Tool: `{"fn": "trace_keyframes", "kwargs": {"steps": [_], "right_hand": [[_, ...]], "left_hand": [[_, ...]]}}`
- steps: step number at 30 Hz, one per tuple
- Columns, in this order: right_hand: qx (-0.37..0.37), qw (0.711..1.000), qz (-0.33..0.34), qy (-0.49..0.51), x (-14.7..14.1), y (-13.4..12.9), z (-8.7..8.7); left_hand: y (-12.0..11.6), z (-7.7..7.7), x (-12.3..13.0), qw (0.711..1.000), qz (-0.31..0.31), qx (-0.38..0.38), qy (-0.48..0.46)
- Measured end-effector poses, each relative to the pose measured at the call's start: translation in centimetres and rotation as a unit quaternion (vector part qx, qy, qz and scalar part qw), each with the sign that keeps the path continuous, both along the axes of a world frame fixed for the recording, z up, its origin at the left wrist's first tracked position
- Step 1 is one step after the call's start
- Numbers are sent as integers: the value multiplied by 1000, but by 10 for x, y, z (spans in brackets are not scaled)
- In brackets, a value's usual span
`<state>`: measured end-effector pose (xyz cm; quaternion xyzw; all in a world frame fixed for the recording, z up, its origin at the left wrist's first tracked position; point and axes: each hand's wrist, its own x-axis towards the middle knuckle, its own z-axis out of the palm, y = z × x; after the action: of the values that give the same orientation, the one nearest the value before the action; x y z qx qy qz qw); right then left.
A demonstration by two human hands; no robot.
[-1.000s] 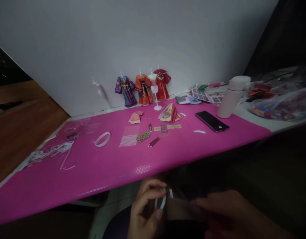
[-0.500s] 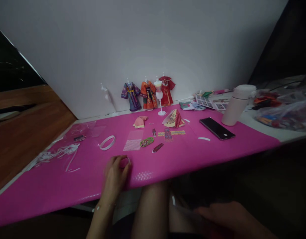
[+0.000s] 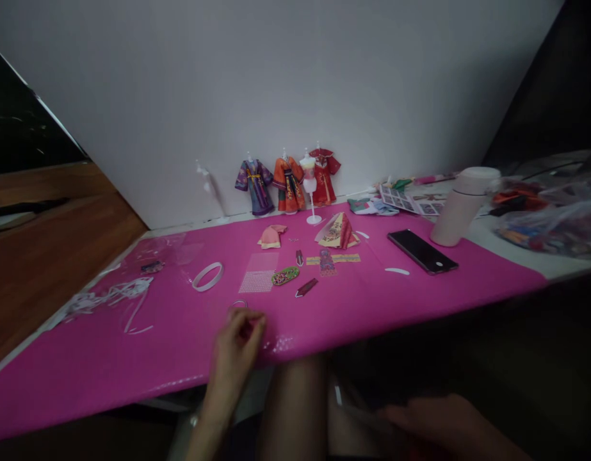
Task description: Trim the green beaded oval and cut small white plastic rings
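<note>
My left hand (image 3: pixel 242 336) is over the front edge of the pink table cover (image 3: pixel 189 346), thumb and fingers pinched together; what they hold, if anything, is too small to make out. Just beyond its fingers lies a small thin ring (image 3: pixel 239 303). Low at the right, below the table edge, my right hand (image 3: pixel 420 413) is dark and blurred, beside a thin pale strip (image 3: pixel 338 395); its fingers cannot be told apart. Past my left hand are a dotted sheet (image 3: pixel 257 280), a green oval piece (image 3: pixel 285 276) and a dark red piece (image 3: pixel 306 287).
Small robes (image 3: pixel 255 186) and a white mannequin (image 3: pixel 309 182) stand by the wall. A phone (image 3: pixel 422 251) and a bottle (image 3: pixel 461 208) are on the right. A white tape ring (image 3: pixel 208 276) and tangled white strips (image 3: pixel 107 296) lie left.
My left hand has moved slightly right and nearer the table edge, away from the thin ring, which now lies beyond the fingers. My right hand stays low and blurred.
</note>
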<state>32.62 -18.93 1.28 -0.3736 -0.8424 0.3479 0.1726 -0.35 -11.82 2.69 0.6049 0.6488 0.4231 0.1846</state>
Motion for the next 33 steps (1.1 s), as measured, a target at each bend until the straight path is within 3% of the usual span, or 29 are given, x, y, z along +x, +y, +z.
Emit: {"fn": "trace_keyframes", "kwargs": {"steps": [3,6,13,18,33], "right_hand": [[38,999,16,-12,1,-1,5],[47,999,13,-21,0,-3,14],[49,997,16,-62,0,-10,21],[8,997,20,-80,-2,-11,24],[-17,994,27,-107,-1,-12,25]], "left_hand": [[-34,6,34,986,-109,-69,-101],[-59,5,57,960,-174,-125,-178],[-70,-3,67,914,-236,-197,-266],[-71,-1,66,895,-257,-223,-288],[-69,20,74,892,-240,-245,-293]]}}
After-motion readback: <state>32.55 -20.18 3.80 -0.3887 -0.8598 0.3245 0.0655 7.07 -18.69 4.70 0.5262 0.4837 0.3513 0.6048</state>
